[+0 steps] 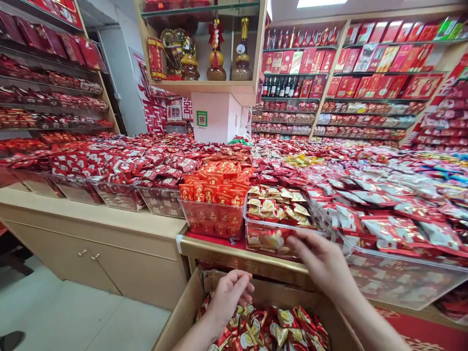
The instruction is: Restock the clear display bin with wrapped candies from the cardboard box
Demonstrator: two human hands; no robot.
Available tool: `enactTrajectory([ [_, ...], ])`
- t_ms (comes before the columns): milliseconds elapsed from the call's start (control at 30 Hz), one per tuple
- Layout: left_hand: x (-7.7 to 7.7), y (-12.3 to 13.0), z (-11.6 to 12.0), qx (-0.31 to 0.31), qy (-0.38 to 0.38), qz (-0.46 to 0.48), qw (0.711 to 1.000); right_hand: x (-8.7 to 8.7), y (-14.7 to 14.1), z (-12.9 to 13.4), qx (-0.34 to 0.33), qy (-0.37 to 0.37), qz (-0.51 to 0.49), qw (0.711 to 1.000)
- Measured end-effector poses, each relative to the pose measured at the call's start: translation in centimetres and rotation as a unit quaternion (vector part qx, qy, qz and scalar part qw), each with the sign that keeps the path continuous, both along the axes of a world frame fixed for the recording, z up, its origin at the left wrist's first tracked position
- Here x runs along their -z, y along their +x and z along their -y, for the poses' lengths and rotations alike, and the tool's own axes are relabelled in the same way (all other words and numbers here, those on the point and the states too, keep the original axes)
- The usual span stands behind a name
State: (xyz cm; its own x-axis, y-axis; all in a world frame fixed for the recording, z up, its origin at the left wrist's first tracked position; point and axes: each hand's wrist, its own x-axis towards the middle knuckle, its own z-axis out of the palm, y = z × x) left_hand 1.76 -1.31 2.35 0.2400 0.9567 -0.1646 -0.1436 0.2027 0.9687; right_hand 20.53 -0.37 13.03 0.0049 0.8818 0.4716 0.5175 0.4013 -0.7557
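My right hand [323,261] pinches a small red-and-gold candy packet [276,239], smeared by motion, in front of a clear plastic bin [252,224]. Similar gold-and-red packets [278,202] lie in rows at the top of that bin. Lower down, my left hand [230,295] hovers over an open cardboard box [183,312], its fingers curled and the thumb against the index finger. No packet shows in it. Loose red-and-gold candy packets [266,331] fill the box below both hands.
A bin of orange-red packets [215,214] stands left of the gold-edged shelf front [241,256]. To the right is a large clear bin [405,273] of red-and-white packets. A cabinet [91,243] runs along the left, and a display case [201,87] overhangs the counter.
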Motion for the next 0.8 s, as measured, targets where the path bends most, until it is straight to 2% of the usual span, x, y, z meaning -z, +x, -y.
enactTrajectory([
  [100,0.4,0.0,0.1,0.010,0.006,-0.028,1.000,-3.8,0.5,-2.5,0.043,0.069,0.086,0.993],
  [233,0.8,0.1,0.3,0.011,0.001,-0.047,0.999,-5.9,-0.2,-5.5,0.019,0.071,0.239,0.968],
  [333,0.9,0.1,0.4,0.005,-0.018,-0.055,0.998,-6.3,-0.8,-6.6,-0.002,0.051,0.327,0.944],
  [533,0.9,0.2,0.6,0.020,-0.006,-0.063,0.998,-6.7,-0.9,-7.5,-0.053,0.002,0.401,0.914],
  [700,1.2,0.3,0.5,0.038,0.010,-0.077,0.996,-6.2,-0.7,-8.1,-0.088,-0.016,0.469,0.879],
  [800,1.4,0.2,0.4,0.041,0.008,-0.078,0.996,-5.6,-0.5,-8.4,-0.091,-0.052,0.481,0.870],
])
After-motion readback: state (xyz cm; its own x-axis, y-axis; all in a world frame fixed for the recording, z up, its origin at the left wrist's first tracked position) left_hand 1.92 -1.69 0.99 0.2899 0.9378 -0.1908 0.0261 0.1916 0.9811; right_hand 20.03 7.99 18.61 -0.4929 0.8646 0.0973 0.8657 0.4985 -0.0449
